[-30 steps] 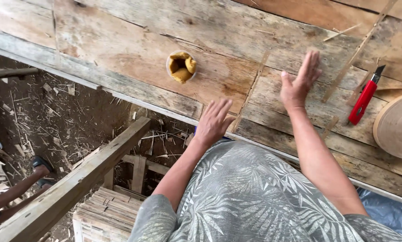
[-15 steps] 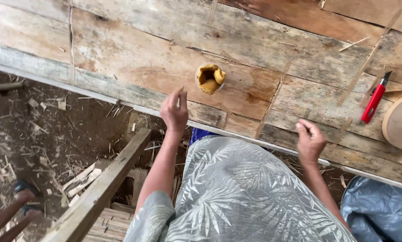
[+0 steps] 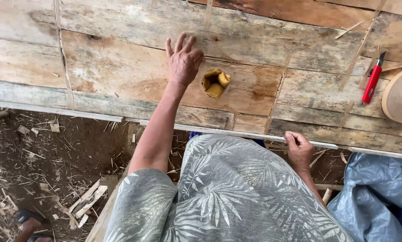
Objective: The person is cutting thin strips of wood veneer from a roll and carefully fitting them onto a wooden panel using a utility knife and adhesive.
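Left hand point(image 3: 183, 60) moved up onto planks, fingers spread, empty, jar point(image 3: 215, 83) just right of it; right hand point(image 3: 299, 150) curled at table edge point(image 3: 255, 133), farther off, holding nothing

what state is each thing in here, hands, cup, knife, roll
left hand: open, fingers spread, flat on the wooden table beside the cup
right hand: curled on the table's near edge, holding nothing visible
small cup: upright, uncovered, yellow paste inside
red utility knife: lying flat, untouched
tape roll: lying on its side, partly cut off by the frame
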